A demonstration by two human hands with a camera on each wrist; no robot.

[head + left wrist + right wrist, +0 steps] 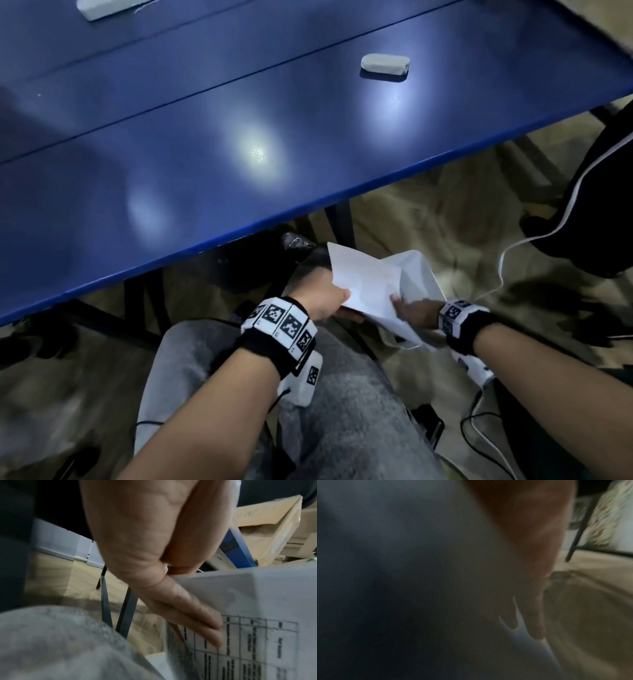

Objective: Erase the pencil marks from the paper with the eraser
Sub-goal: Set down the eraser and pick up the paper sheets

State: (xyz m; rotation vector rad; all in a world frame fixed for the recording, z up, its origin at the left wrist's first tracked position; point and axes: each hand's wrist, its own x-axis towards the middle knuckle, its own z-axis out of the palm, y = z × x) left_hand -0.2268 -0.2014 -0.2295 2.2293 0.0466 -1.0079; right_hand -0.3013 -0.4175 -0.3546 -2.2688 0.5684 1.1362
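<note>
A grey-white eraser (385, 67) lies on the blue table (205, 137), far right. Below the table's front edge, over my lap, both hands hold white paper (366, 277). My left hand (337, 301) pinches its left edge, thumb on top and fingers underneath. In the left wrist view those fingers (197, 615) lie flat against the paper (265, 601), whose underside carries a printed table. My right hand (400, 306) grips the paper's right side with its thumb on top. The right wrist view is dark and blurred; it shows only part of the hand (530, 534) and a pale paper edge (527, 649).
A second pale block (102, 8) sits at the table's far left edge. Grey trousers (342, 428) fill the foreground. A white cable (513, 253) and a dark chair (599, 205) stand at the right on the floor. Table legs (339, 219) run under the tabletop.
</note>
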